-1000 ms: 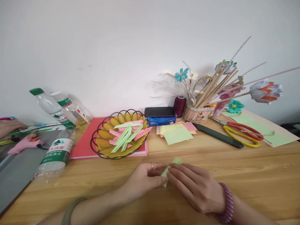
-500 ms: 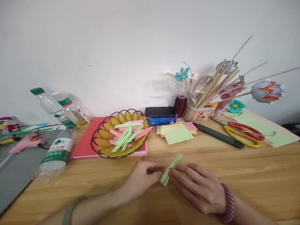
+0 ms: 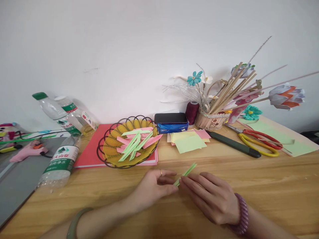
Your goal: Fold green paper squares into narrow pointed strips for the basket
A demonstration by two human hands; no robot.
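Between my two hands is a narrow folded strip of green paper (image 3: pixel 187 172), its far end pointing up and to the right. My left hand (image 3: pixel 156 187), with a ring on one finger, pinches the strip's near end between thumb and fingers. The fingertips of my right hand (image 3: pixel 211 196) close on the strip from the right side. Part of the paper is hidden by the fingers. Beyond my left hand stands a yellow woven basket (image 3: pixel 107 151) with a dark looped rim, holding several folded green and pink paper strips (image 3: pixel 134 146).
Square paper sheets (image 3: pixel 190 142) lie behind my hands, with a dark green box cutter (image 3: pixel 234 144) and scissors (image 3: pixel 259 139) to the right. At the left are plastic bottles (image 3: pixel 59 164) and a pink glue gun (image 3: pixel 28 151). A flower basket (image 3: pixel 211 121) stands by the wall.
The green paper now looks narrower, its folded halves closer together and turned edge-on. My left fingers have shifted slightly along it; my right hand has barely moved.
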